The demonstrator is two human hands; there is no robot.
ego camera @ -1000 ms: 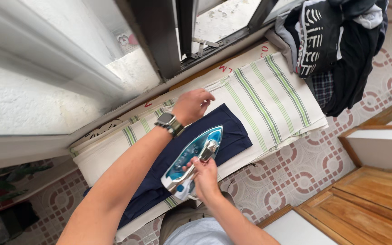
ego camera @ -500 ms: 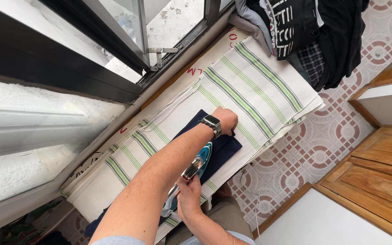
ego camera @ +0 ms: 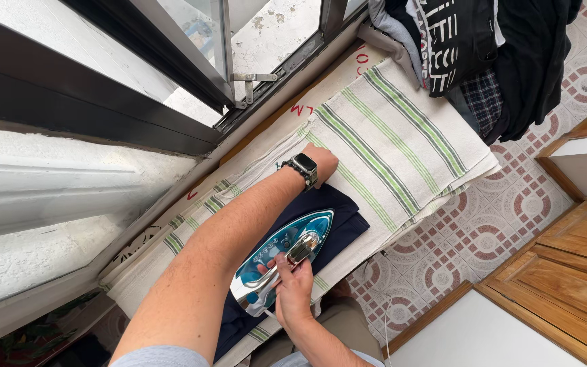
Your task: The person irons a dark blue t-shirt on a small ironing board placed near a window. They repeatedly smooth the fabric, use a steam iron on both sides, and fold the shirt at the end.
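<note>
Our right hand (ego camera: 292, 289) grips one teal steam iron (ego camera: 281, 257) by its handle; our outstretched left hand (ego camera: 322, 163) presses flat, holding nothing, on one navy garment (ego camera: 338, 228).

- Right hand (ego camera: 293, 289) grips a teal iron (ego camera: 276, 258) on navy cloth (ego camera: 334, 221).
- Left hand (ego camera: 321, 163) presses the striped cover (ego camera: 402, 136) beside it.
- Dark clothes (ego camera: 484, 54) heaped at the far end.
</note>
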